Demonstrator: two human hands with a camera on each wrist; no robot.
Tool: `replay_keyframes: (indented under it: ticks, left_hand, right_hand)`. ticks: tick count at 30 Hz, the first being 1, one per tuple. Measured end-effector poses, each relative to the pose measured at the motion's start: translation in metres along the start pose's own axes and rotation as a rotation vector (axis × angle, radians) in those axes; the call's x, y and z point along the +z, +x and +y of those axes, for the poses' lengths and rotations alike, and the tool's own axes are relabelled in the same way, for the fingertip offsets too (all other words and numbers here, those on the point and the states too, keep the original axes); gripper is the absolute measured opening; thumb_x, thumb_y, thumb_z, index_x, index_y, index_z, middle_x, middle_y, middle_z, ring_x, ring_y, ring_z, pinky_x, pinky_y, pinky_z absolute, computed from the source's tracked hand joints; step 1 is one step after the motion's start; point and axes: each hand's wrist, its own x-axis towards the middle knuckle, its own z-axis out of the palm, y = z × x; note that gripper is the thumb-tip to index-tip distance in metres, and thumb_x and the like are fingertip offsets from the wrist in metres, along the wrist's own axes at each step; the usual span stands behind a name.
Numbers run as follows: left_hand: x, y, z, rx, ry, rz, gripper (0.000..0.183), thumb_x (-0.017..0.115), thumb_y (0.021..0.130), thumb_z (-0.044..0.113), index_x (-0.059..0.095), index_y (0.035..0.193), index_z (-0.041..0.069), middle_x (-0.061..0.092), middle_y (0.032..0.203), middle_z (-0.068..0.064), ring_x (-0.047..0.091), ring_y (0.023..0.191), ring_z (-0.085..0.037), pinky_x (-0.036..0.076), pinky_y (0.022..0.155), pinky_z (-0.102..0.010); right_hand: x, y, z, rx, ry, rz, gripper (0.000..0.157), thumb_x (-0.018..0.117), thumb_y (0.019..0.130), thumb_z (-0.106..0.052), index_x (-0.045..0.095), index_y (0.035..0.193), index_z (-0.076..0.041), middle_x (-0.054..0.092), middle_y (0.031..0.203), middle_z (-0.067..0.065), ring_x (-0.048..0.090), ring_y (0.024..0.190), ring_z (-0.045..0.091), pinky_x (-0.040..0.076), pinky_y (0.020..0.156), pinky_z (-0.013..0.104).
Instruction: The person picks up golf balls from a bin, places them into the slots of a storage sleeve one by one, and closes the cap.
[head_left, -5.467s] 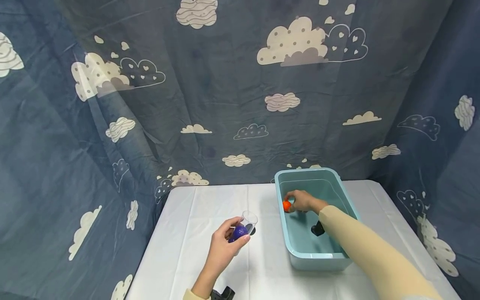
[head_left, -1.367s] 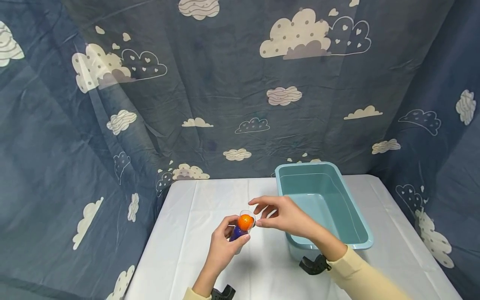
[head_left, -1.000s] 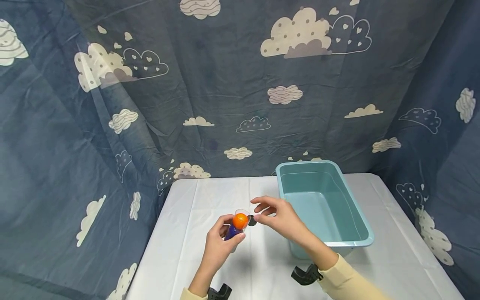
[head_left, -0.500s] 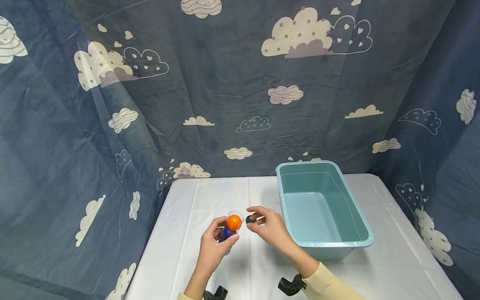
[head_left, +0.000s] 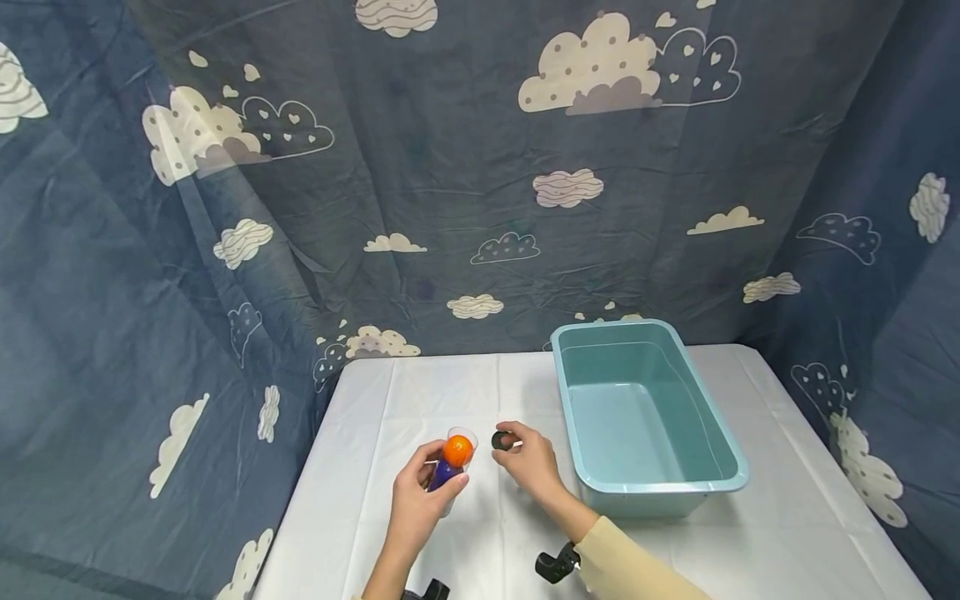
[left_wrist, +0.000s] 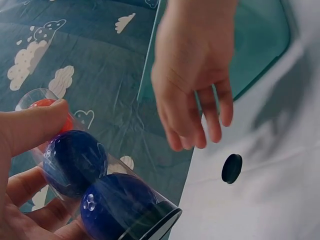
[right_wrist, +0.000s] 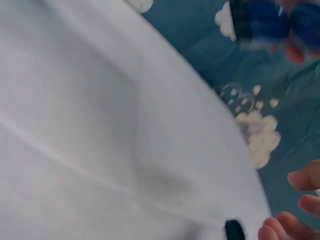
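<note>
My left hand [head_left: 412,500] holds a clear tube [left_wrist: 108,171] tilted, its thumb and fingers around the wall. Inside, two blue balls [left_wrist: 75,162] sit in line, and an orange ball [head_left: 458,451] sits at the open end. A black-rimmed cap closes the tube's other end [left_wrist: 159,220]. On the white cloth lies a loose dark round cap [left_wrist: 232,168]. My right hand [head_left: 534,467] hovers by this cap with loosely bent fingers; the left wrist view shows a gap between fingertips and cap.
A teal plastic bin [head_left: 622,429] with nothing in it stands on the right of the white-covered table [head_left: 420,392]. Dark cloud-print cloth [head_left: 420,167] hangs behind and at both sides.
My right hand took the orange ball out of the bin; it now sits in the tube. Then this hand drew back and down to the loose cap, while the left carried the tube left and nearer.
</note>
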Motion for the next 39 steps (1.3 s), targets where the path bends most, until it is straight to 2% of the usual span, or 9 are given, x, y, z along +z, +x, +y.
replay_keyframes:
  ticks: [6, 9, 18, 23, 32, 39]
  left_hand:
    - [-0.001, -0.002, -0.002, -0.019, 0.008, 0.01, 0.053, 0.089, 0.079, 0.02, 0.065, 0.125, 0.017, 0.064, 0.119, -0.006, 0.067, 0.096, -0.02, 0.055, 0.09, -0.04]
    - [-0.001, -0.002, -0.002, -0.018, 0.005, 0.01, 0.053, 0.088, 0.079, 0.022, 0.065, 0.126, 0.016, 0.064, 0.12, -0.007, 0.067, 0.098, -0.02, 0.055, 0.09, -0.041]
    - [0.002, 0.001, -0.004, -0.05, 0.066, 0.037, 0.051, 0.086, 0.08, 0.009, 0.064, 0.126, 0.011, 0.064, 0.119, -0.011, 0.067, 0.098, -0.025, 0.055, 0.089, -0.039]
    - [0.001, 0.0, -0.003, -0.046, 0.056, 0.034, 0.051, 0.086, 0.081, 0.011, 0.064, 0.127, 0.012, 0.064, 0.12, -0.009, 0.066, 0.1, -0.022, 0.055, 0.091, -0.038]
    - [-0.002, 0.0, -0.008, -0.053, 0.005, 0.028, 0.053, 0.088, 0.079, 0.014, 0.065, 0.126, 0.015, 0.064, 0.12, -0.007, 0.066, 0.101, -0.023, 0.054, 0.091, -0.038]
    - [-0.004, -0.001, -0.005, -0.021, 0.006, 0.037, 0.052, 0.089, 0.078, 0.021, 0.066, 0.124, 0.016, 0.065, 0.117, -0.007, 0.067, 0.097, -0.019, 0.055, 0.088, -0.033]
  right_hand:
    - [0.015, 0.02, 0.033, 0.04, -0.182, 0.091, 0.044, 0.082, 0.076, -0.014, 0.072, 0.119, -0.013, 0.071, 0.101, 0.013, 0.067, 0.082, 0.022, 0.052, 0.067, 0.041]
    - [0.022, 0.028, 0.044, 0.071, -0.236, 0.109, 0.048, 0.083, 0.074, -0.016, 0.071, 0.121, -0.014, 0.068, 0.101, 0.011, 0.064, 0.084, 0.025, 0.05, 0.066, 0.042]
    - [0.037, 0.034, 0.052, 0.048, -0.344, 0.075, 0.062, 0.091, 0.07, -0.029, 0.07, 0.126, -0.013, 0.054, 0.099, 0.006, 0.055, 0.078, 0.02, 0.045, 0.06, 0.035]
    - [0.04, 0.036, 0.057, 0.019, -0.413, 0.073, 0.062, 0.093, 0.068, -0.032, 0.072, 0.123, -0.014, 0.049, 0.097, 0.002, 0.052, 0.08, 0.019, 0.045, 0.06, 0.035]
    - [0.042, 0.036, 0.067, -0.004, -0.429, 0.104, 0.051, 0.092, 0.069, -0.035, 0.076, 0.114, -0.018, 0.048, 0.099, 0.001, 0.054, 0.082, 0.019, 0.046, 0.062, 0.037]
    - [0.041, 0.035, 0.069, -0.012, -0.417, 0.102, 0.048, 0.093, 0.067, -0.036, 0.077, 0.11, -0.021, 0.049, 0.1, -0.001, 0.054, 0.082, 0.018, 0.045, 0.062, 0.036]
